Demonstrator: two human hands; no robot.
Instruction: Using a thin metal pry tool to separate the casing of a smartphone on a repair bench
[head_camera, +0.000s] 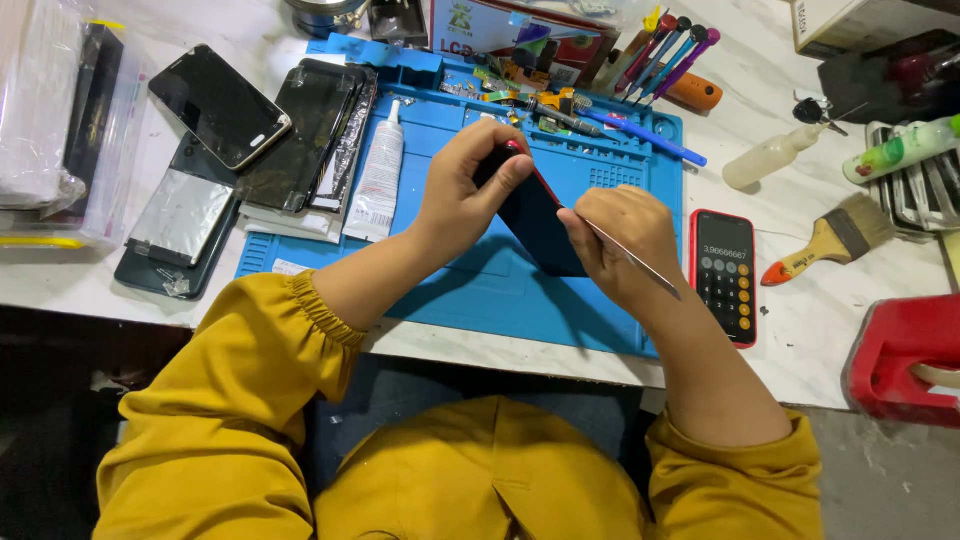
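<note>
Leftmost, I log loose phone screens (222, 105) on the counter (800, 300), then a white glue tube (377, 180) on the blue repair mat (480, 280). My left hand (465, 190) grips the top of a red-edged smartphone (535, 215) tilted above the mat; my right hand (620, 245) pinches a thin metal pry tool (640, 262) at its edge. Rightward: red phone showing a calculator (723, 275), paintbrush (830, 240).

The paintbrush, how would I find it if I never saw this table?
Look at the white table right of the blue mat. Past the lit phone lies the paintbrush, the only thing there with a wooden handle, orange tip and dark bristles.
</note>
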